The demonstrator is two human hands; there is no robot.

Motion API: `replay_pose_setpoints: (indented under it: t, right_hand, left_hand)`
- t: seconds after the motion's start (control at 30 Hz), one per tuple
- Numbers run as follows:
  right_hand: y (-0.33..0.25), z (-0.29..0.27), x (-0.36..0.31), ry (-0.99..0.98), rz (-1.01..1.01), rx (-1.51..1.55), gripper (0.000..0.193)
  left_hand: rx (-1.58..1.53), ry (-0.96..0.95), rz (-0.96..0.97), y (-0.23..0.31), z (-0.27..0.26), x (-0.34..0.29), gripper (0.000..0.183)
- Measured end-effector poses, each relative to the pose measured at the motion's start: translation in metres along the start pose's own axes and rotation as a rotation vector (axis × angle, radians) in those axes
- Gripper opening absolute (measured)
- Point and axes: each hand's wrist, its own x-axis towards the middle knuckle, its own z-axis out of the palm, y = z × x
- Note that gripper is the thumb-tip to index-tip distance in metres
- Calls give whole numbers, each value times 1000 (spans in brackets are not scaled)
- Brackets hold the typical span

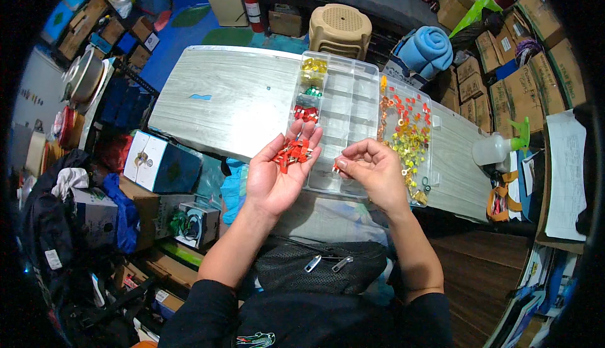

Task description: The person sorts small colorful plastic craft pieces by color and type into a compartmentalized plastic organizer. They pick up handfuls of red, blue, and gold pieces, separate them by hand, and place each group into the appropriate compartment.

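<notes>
My left hand (277,178) is palm up and cupped, holding a heap of small red crimp terminals (293,152) with metal ends. To its right, my right hand (381,174) pinches one small red crimp terminal (338,167) between thumb and fingertips. Both hands are over the near part of a clear plastic compartment box (353,190). Its left column holds yellow pieces (314,65), green pieces (312,91) and red pieces (307,113). Beside the box, a shallow clear tray (431,149) carries mixed loose terminals (406,130) in red, orange and yellow.
Underneath is a long light wood-grain table (227,89). A spray bottle (495,149) with a green head stands at its right end. Beyond the far edge are stacked beige stools (340,26) and a fire extinguisher (253,11). Cardboard boxes (526,89) are piled at the right.
</notes>
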Motion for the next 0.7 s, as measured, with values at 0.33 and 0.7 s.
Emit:
replay_pose_setpoints:
  t: [0.33,0.7]
  right_hand:
    - [0,4,5,-65,-171,-375,17]
    - [-11,36,7,-47,-606,-797,20]
  left_hand:
    - [31,10,-15,3,0,7,39]
    - [200,12,30,-6,-2,6,43]
